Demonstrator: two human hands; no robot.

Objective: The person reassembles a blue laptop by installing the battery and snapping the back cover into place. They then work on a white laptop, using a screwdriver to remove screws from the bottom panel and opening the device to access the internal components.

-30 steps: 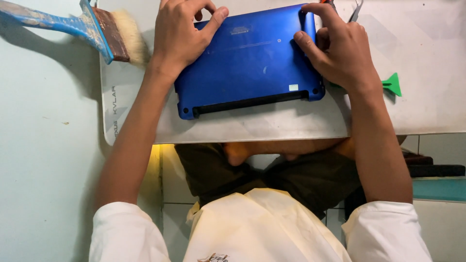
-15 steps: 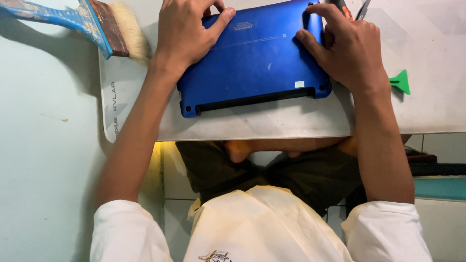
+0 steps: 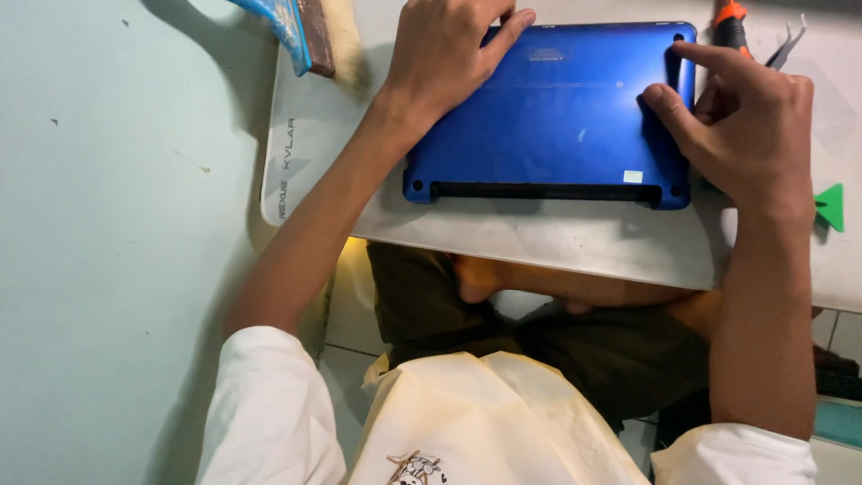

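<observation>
Pale mat (image 3: 557, 242): blue laptop (image 3: 557, 117) lying underside up, long axis left-to-right, left hand (image 3: 449, 58) spread flat on its far-left corner, right hand (image 3: 745, 117) loosely open, fingertips on its right edge.

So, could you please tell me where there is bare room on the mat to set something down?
Free: the mat strip between the blue laptop and the near edge, and the patch below the brush. Crowded: the right side, with right hand, screwdriver, tweezers, green pick.

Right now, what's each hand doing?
Left hand: open, resting flat on the blue laptop.
Right hand: open, fingertips on the laptop's right edge, holding nothing.
</observation>
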